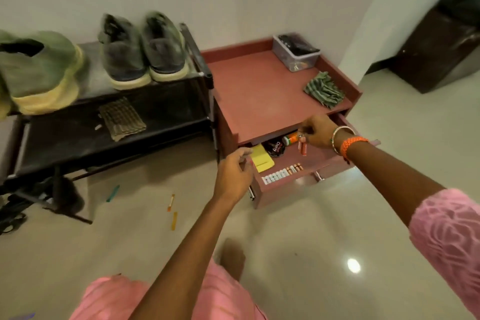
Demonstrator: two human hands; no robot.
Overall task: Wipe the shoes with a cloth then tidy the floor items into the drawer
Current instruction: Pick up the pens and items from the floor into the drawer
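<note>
Stage: I judge the shoe wiping done and the tidying under way; items are going into the drawer (315, 161) of the red cabinet (262, 91).
Right hand (320, 131): over the back of the open drawer, fingers curled and pinching small orange-red batteries (302, 145) that dangle just above the drawer floor.
Left hand (233, 174): at the drawer's left front corner, fingers loosely curled; I cannot tell whether it touches the drawer wall or holds anything.
Drawer contents: a yellow sponge (262, 161) at the left, a black polish tin (275, 147) beside it, an orange bottle (292, 138) lying at the back, a row of batteries (281, 173) along the front wall.
Floor items outstanding: left of the cabinet, a teal stick (113, 193), an orange-and-white stick (171, 202) and a yellow stick (174, 220); blurred, so I cannot name them more closely.
Shoes: a grey pair (142, 49) on top of the shoe rack (109, 122), which stands just left of the cabinet; a green cloth (323, 89) lies on the cabinet top, right side.
Risk 1: batteries let go from this height could roll and scatter the front row.
Risk 2: shutting the drawer now would leave three floor items out.
Risk 3: the left fingers at the corner could be caught if the drawer is pushed in.
</note>
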